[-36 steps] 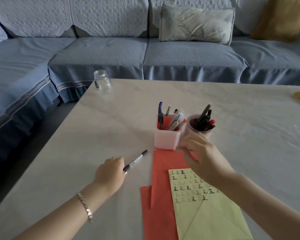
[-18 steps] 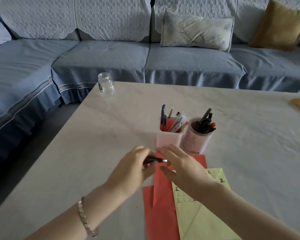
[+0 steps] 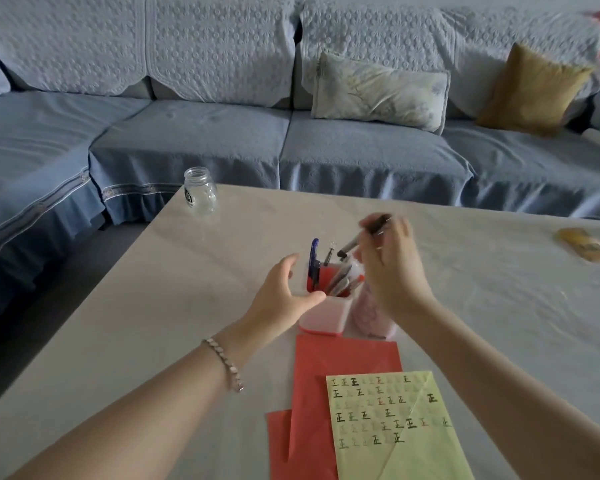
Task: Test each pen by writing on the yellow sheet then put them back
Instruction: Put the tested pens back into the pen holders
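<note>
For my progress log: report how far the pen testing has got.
Done: the yellow sheet carries rows of test marks in several ink colours. In hand: the right hand holds a dark pen tilted above the square holder, apparently returning it, while the left hand sits open beside that holder. Left: pens stand in the square holder; the round cup is mostly hidden. Which remain untested cannot be told.

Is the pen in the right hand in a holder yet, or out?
Out. The right hand holds the pen tilted above the square holder, its lower end clear of the rim.
</note>
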Action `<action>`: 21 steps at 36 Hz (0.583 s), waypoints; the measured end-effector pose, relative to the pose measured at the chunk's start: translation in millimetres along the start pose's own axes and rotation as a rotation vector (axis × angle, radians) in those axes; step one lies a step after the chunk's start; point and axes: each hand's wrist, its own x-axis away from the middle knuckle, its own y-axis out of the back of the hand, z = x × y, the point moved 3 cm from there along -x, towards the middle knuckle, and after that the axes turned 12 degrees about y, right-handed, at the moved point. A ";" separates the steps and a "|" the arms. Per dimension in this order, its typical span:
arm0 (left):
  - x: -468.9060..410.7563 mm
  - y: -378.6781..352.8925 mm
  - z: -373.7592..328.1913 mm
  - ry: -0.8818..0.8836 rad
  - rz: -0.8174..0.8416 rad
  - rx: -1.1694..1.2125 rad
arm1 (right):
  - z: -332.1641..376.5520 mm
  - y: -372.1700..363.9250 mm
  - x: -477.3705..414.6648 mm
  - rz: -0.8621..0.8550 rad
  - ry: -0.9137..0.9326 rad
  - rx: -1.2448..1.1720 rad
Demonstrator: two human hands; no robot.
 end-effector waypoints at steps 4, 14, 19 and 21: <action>-6.2 -9.3 -9.8 -0.003 0.140 0.047 | -16.5 -25.7 8.0 0.306 -0.099 0.170; -9.3 -17.4 -2.3 -0.089 0.101 0.035 | -29.5 -42.7 15.7 0.391 0.175 0.643; -8.3 -20.7 0.2 -0.131 0.035 0.016 | -29.4 -36.8 6.7 0.590 0.159 0.639; -7.9 -21.3 -1.1 -0.132 0.005 -0.028 | -26.0 -30.3 4.4 0.620 0.096 0.568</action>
